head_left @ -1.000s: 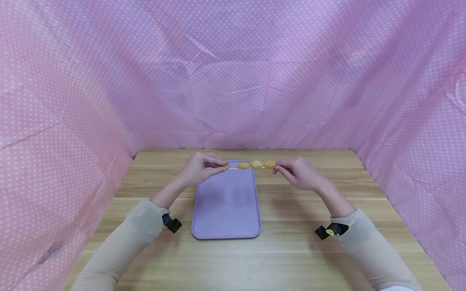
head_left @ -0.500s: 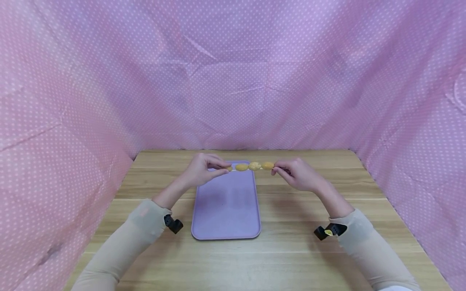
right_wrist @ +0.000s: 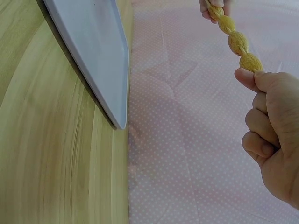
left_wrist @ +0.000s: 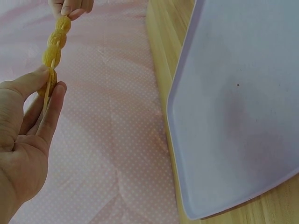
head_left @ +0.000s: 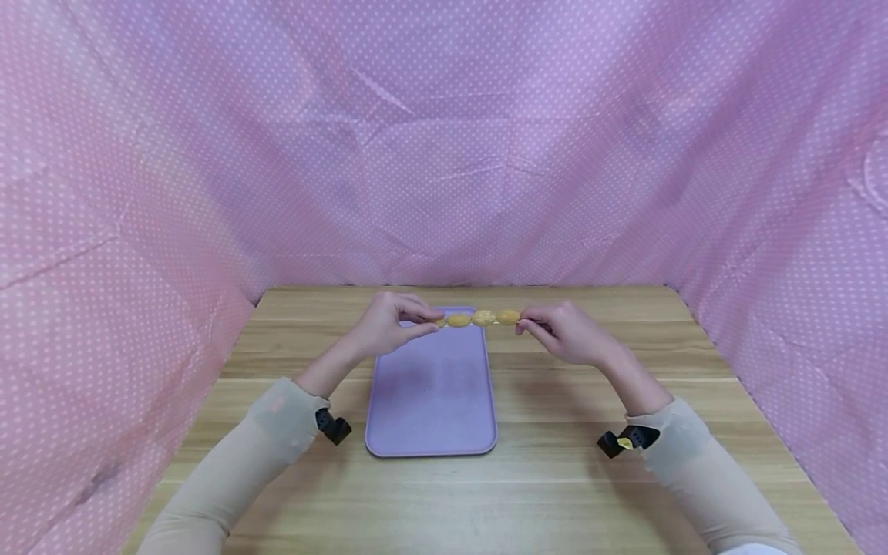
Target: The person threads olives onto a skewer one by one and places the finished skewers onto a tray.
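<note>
A string of several yellow, wrinkled oval pieces (head_left: 483, 317) is held level between both hands above the far end of the lilac tray. My left hand (head_left: 388, 324) pinches the piece at its left end between thumb and fingers. In the left wrist view, a pale thin strip (left_wrist: 48, 91) runs along that yellow piece (left_wrist: 52, 84) and down past the thumb. Opposite, my right hand (head_left: 572, 331) pinches the other end just beyond the last yellow piece (right_wrist: 251, 60), its remaining fingers curled in. I cannot tell whether the strip is a cord or stick.
The lilac tray (head_left: 430, 416) lies on the wooden table (head_left: 576, 478), left of its middle. Pink dotted cloth (head_left: 444, 154) hangs behind and at both sides. Each wrist carries a small black camera, the left camera (head_left: 334, 428) and the right camera (head_left: 620, 442).
My left hand has moved slightly right and down, my right hand slightly left. The gap between the left-end piece and its neighbour has narrowed. Both grips stay.
</note>
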Action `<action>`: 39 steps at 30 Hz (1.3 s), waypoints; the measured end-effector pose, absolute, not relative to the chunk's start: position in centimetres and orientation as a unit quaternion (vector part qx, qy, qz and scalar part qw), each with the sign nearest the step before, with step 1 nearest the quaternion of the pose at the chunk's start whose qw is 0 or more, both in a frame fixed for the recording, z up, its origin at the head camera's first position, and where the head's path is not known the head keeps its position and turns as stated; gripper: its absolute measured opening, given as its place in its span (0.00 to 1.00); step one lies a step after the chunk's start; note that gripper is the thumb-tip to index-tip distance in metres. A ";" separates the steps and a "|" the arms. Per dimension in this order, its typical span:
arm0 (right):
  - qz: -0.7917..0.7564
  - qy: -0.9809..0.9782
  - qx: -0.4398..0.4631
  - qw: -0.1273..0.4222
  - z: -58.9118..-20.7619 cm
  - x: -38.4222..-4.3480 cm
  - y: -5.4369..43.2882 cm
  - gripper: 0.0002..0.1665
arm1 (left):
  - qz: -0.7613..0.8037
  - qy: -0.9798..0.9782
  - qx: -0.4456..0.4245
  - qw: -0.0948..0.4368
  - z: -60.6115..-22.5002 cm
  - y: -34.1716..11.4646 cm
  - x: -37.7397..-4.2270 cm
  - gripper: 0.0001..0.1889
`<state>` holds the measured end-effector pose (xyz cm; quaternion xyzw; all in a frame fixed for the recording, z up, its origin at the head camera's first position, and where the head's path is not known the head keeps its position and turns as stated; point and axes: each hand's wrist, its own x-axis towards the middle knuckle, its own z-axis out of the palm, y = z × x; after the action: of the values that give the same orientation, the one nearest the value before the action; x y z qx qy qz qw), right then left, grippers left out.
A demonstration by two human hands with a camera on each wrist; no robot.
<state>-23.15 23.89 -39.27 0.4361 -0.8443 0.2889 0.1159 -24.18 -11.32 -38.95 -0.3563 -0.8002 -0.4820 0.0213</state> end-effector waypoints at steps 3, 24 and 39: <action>0.288 -0.846 0.435 0.110 -39.3 -23.1 23.8 0.09 | -0.483 -0.799 -0.357 0.020 -38.9 -11.3 -24.2 0.10; 0.146 -0.871 0.452 0.123 -38.3 -21.5 22.2 0.10 | -0.434 -0.812 -0.390 0.026 -38.3 -11.9 -24.8 0.10; 0.210 -0.893 0.381 0.119 -40.0 -21.9 23.4 0.05 | -0.458 -0.880 -0.113 0.051 -42.6 -17.9 -25.0 0.21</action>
<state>-21.90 23.40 -39.98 0.3809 -0.8926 0.2099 0.1186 -24.96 -17.90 -42.62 -0.1127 -0.8802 -0.4581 0.0515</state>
